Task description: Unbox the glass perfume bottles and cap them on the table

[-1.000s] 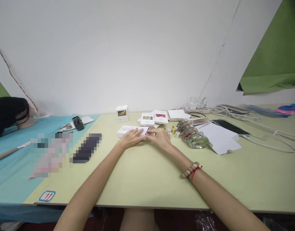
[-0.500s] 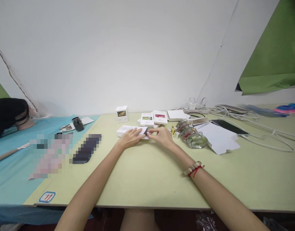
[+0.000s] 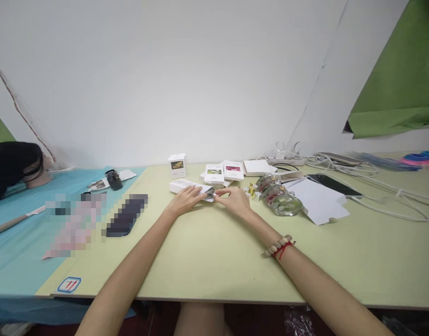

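Note:
A white box (image 3: 179, 186) lies on the table in front of me, its open end toward the right. My left hand (image 3: 186, 199) rests over the box and grips it. From the open end shows part of a clear glass bottle (image 3: 210, 191); the rest of it is hidden in the box. My right hand (image 3: 233, 199) pinches the bottle at its neck between thumb and fingertips. Just right of that hand stand small gold and silver caps (image 3: 252, 189). Beyond them several glass bottles (image 3: 287, 205) lie in a row.
Behind my hands are white boxes with pictures, one upright (image 3: 177, 167) and others lying flat (image 3: 214, 173). Unfolded white card (image 3: 321, 200), a dark tablet-like device (image 3: 335, 185) and white cables (image 3: 392, 191) lie to the right. A dark jar (image 3: 113, 180) stands on the blue cloth at left.
More of the glass bottle shows at the box's open end. My left hand has shifted slightly left along the box, while my right hand keeps its pinch almost in place.

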`<state>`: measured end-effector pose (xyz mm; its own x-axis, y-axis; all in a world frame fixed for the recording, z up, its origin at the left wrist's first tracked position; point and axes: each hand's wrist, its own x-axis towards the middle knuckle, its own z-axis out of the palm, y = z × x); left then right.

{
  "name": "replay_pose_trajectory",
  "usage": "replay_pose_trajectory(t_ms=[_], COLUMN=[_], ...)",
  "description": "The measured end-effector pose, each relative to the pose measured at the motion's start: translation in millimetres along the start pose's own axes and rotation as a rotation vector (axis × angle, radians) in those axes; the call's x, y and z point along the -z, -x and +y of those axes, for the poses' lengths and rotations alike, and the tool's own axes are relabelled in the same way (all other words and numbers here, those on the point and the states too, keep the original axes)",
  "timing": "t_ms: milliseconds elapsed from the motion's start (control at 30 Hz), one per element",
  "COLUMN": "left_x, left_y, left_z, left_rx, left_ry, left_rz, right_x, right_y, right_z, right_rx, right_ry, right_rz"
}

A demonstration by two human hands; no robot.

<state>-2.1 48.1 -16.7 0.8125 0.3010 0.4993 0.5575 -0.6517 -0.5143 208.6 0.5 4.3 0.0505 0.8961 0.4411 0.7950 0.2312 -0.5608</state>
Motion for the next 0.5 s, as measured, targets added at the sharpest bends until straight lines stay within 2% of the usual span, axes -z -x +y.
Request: replay_pose_trajectory(t_ms=[200, 367, 500], left_x=[1.2, 2.0, 2.0], left_y=[-0.1, -0.5, -0.5], left_z=[0.7, 1.2, 1.5], left_rx=[0.010, -0.007, -0.009], left_ry=[-0.005, 0.009, -0.009], left_rz=[0.008, 0.029, 0.035], right_x=[-2.9, -6.1, -10.2], right_y=[2.8, 5.0, 5.4], right_z=[-0.3, 1.5, 4.0], right_rx=[-0.024, 0.018, 0.052], right_ry=[-0.026, 0.008, 0.009], right_rz=[-0.043, -0.101, -0.096])
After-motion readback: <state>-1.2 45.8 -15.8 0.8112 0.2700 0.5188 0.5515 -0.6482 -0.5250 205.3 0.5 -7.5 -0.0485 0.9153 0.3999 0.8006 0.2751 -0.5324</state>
